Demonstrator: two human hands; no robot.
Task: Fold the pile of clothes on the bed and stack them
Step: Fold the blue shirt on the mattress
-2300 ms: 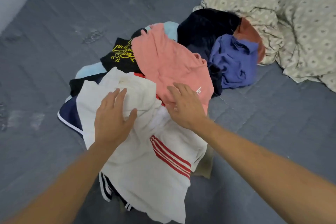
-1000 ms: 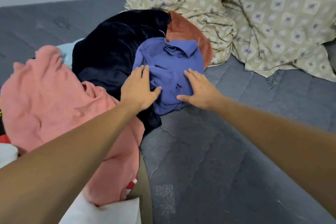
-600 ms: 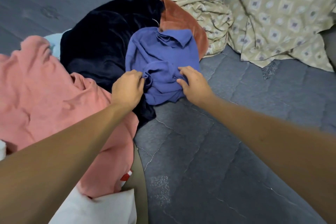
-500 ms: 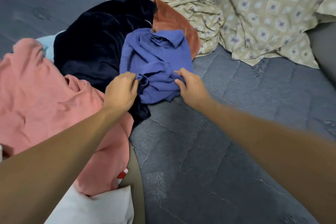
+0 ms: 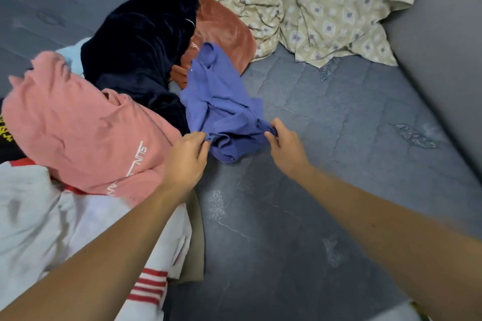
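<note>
Left hand [image 5: 185,159] and right hand [image 5: 285,147] each pinching the near hem of the blue garment [image 5: 221,101], fingers curled into the cloth. Garment stretched from the clothes pile [image 5: 99,122] onto bare grey mattress [image 5: 326,177], far end against the rust piece [image 5: 224,28] and dark navy piece [image 5: 140,41]. Pink shirt [image 5: 86,128] and white red-striped piece [image 5: 78,232] along the left side; patterned sheet [image 5: 326,5] bunched at far edge.

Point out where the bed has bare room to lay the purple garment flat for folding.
Bare grey mattress lies right of the clothes pile, below the patterned sheet. Left hand and right hand pinch the purple garment at its edge. The left side is crowded.
</note>
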